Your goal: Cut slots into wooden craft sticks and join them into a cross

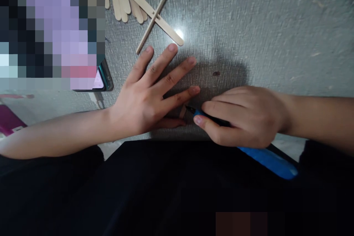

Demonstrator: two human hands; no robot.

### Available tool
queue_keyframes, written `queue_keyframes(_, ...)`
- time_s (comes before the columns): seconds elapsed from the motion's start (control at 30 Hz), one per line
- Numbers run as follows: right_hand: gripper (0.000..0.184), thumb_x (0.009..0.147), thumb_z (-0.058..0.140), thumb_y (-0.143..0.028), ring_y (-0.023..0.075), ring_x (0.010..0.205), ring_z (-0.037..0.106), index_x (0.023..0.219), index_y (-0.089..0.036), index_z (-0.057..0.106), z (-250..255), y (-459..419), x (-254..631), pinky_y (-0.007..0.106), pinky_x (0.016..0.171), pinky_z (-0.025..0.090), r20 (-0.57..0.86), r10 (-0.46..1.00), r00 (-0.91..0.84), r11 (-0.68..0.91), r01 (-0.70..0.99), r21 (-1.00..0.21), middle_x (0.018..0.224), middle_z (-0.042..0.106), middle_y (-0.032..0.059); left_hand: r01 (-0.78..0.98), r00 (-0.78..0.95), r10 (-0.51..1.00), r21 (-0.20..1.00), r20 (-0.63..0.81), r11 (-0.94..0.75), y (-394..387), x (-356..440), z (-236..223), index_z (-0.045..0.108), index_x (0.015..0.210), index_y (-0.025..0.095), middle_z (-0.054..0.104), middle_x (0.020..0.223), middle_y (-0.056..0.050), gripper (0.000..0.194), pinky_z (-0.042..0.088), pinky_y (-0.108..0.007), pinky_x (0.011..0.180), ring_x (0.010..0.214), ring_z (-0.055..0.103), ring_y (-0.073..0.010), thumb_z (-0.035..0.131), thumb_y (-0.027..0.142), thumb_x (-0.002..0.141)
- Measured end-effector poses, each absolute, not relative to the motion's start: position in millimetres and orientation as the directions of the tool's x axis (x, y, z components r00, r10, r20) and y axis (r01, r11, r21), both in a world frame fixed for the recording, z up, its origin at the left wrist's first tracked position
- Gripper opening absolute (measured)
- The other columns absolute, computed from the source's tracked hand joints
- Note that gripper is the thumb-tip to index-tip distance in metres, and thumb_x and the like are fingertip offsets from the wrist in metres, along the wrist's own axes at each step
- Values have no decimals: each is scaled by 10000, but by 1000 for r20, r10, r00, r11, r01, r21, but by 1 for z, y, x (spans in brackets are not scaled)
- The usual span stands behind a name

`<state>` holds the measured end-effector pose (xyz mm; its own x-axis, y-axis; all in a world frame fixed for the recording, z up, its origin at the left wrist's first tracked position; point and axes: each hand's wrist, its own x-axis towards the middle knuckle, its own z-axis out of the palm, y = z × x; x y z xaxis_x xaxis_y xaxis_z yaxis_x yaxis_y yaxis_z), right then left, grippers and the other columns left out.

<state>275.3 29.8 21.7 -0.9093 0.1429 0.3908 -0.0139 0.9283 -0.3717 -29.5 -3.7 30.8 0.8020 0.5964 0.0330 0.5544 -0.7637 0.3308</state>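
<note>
My left hand (149,96) lies with its fingers spread on the grey textured table. A small wooden stick piece (183,111) shows between its index finger and thumb; the rest is hidden, so I cannot tell its length. My right hand (243,118) is closed around a blue utility knife (268,162) with a dark tip. That tip points left and meets the stick piece or hovers just above it. Beyond my left fingertips, two craft sticks (168,32) cross in an X, one flat and one on edge, joined near a slot.
Several loose craft sticks (120,0) are heaped at the top left. A phone (106,77) with a white cable (95,99) lies left of my hand, partly under a blurred patch. A magenta object (11,120) sits at the far left. The table (276,37) has a small dark mark.
</note>
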Motion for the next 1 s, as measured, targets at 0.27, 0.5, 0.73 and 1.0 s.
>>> queue_keyframes(0.27,155,1119,621,-77,156,618,522,1064,-220,647,25,31,274,319,548,419,388,158,-908,919,-9,-395,718,586,-56,579,799,602,273,1,-769,-6,-31,31,534,1735,273,477,1881,-161,788,387,-766,1419,1764,413,-506,719,692,1094)
queue_keyframes(0.5,150,1117,601,-79,157,619,508,1080,-202,678,17,25,275,333,555,415,432,178,-884,918,-9,-397,737,590,-41,578,788,616,316,23,-752,-7,-30,24,501,1741,311,459,1892,-142,764,358,-824,1398,1774,385,-511,690,691,1105)
queue_keyframes(0.73,190,1144,566,-118,155,649,505,1057,-245,678,12,18,278,332,557,418,419,216,-882,923,46,-381,756,616,-39,587,783,622,339,-8,-735,-8,-31,20,455,1764,351,396,1925,-113,757,295,-834,1414,1804,324,-498,638,707,1121)
queue_keyframes(1.0,119,1087,661,-82,165,642,508,1095,-201,671,11,18,277,334,553,395,464,214,-860,913,8,-408,753,589,-41,568,789,614,413,-26,-712,-2,-33,20,461,1759,390,394,1932,-86,764,280,-884,1391,1804,298,-526,668,718,1100)
